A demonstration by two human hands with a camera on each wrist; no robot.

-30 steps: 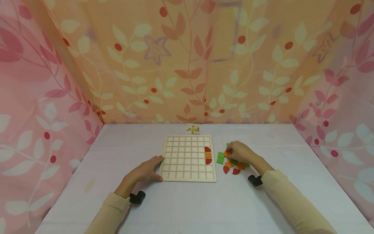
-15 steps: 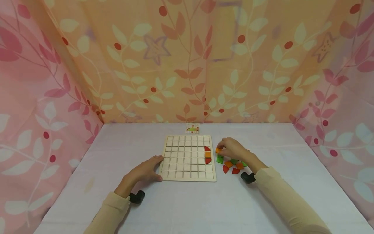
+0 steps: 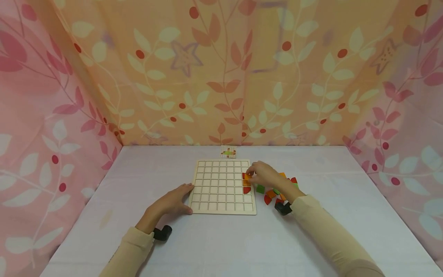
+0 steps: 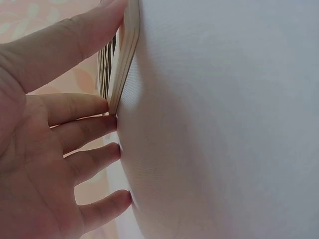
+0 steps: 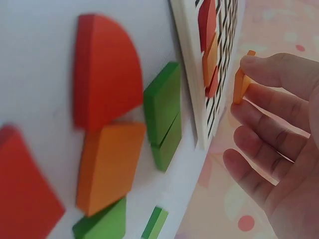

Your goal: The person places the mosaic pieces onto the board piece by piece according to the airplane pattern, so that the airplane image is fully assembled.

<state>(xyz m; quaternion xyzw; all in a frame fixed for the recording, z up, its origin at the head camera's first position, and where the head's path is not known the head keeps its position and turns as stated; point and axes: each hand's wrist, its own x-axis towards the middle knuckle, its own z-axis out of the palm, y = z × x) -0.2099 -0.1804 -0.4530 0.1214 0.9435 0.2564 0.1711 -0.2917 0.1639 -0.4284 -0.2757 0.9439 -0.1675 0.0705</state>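
Observation:
A pale wooden grid board [image 3: 221, 183] lies flat on the white table. My left hand [image 3: 173, 201] rests at its left side, fingers extended; in the left wrist view the thumb [image 4: 75, 45] and forefinger touch the board's edge. Above the board's right column, my right hand [image 3: 265, 175] pinches an orange square tile [image 5: 239, 87] between thumb and fingers. Below that tile, the right column bears an orange square [image 5: 210, 59] between two red quarter-round tiles, the nearer red quarter-round [image 3: 247, 190] showing plainly, the farther partly covered by the held tile.
Right of the board lie several loose tiles: green squares [image 3: 260, 189], orange squares [image 3: 271, 194] and red quarter-rounds [image 3: 267, 199], some hidden under the right forearm. A small pattern card [image 3: 228, 152] lies behind the board. Patterned cloth [image 3: 221, 77] encloses the table's back and sides.
My right hand has picked up an orange square from the loose tiles and carried it left to the board's right column. The left hand has stayed in place.

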